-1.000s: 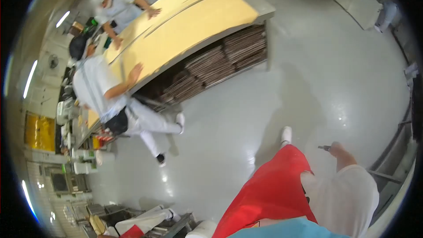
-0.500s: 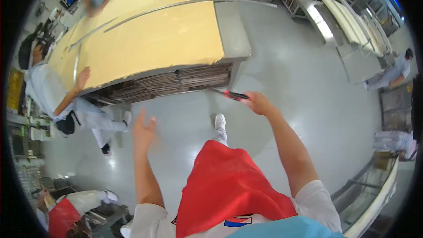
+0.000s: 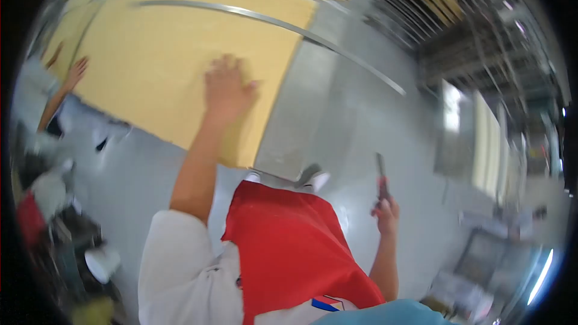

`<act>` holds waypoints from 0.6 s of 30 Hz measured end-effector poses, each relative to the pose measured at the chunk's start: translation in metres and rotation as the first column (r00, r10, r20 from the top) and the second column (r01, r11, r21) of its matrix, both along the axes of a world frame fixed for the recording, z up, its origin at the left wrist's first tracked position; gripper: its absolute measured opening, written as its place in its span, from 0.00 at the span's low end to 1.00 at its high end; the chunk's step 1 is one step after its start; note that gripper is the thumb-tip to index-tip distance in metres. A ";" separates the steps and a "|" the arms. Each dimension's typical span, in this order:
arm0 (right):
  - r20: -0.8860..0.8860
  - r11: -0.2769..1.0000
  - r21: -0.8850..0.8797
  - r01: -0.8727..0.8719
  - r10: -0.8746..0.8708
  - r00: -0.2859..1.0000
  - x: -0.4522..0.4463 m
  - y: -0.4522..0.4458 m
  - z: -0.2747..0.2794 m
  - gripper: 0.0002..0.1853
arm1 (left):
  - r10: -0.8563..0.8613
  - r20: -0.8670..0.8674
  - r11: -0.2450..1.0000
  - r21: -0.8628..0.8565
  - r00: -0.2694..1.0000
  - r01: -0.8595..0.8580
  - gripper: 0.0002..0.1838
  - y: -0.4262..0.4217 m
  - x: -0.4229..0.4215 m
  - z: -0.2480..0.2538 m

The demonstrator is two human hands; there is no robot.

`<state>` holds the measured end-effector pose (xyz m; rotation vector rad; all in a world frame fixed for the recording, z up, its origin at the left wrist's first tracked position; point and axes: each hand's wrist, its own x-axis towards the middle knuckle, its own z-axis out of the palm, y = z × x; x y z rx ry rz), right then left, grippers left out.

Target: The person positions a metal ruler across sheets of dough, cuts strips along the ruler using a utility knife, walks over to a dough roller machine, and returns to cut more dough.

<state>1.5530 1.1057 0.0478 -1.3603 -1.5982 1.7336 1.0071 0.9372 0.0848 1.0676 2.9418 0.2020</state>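
My left hand (image 3: 229, 89) is over a wide, flat yellow sheet (image 3: 162, 63) that looks like dough, near the sheet's right end. Its fingers are spread; blur hides whether the palm presses on the sheet. Out to the right, above the floor, my right hand (image 3: 387, 213) is closed around the red and black handle of a knife (image 3: 382, 183), its narrow blade pointing up and away from me. A long metal strip (image 3: 241, 12) lies across the sheet and sticks out past the table's right edge.
Bare metal tabletop (image 3: 289, 117) shows right of the sheet. At the left edge a co-worker's hand (image 3: 76, 73) is at the sheet. Metal racks (image 3: 475, 54) stand far right, near a stand with long pale boards or rolls (image 3: 486, 144). Grey floor (image 3: 409, 144) lies between.
I have come up close to the table. My left hand has moved forward over the sheet. My right hand, still holding the knife, has swung right and lower in view.
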 end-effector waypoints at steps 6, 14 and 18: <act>-0.353 0.962 -0.181 -0.206 0.132 0.926 -0.043 0.214 -0.025 0.20 | 0.205 -0.103 0.977 -0.039 0.973 -0.210 0.41 0.039 0.024 -0.008; 0.438 0.512 0.448 -0.733 0.589 0.679 -0.242 0.307 0.035 0.24 | 0.376 0.011 0.922 -0.105 0.927 -0.373 0.38 0.039 0.039 -0.013; 0.407 0.332 0.475 -0.815 0.738 0.538 -0.295 0.337 0.005 0.22 | 0.395 -0.002 0.916 -0.077 0.919 -0.393 0.37 0.037 0.046 -0.012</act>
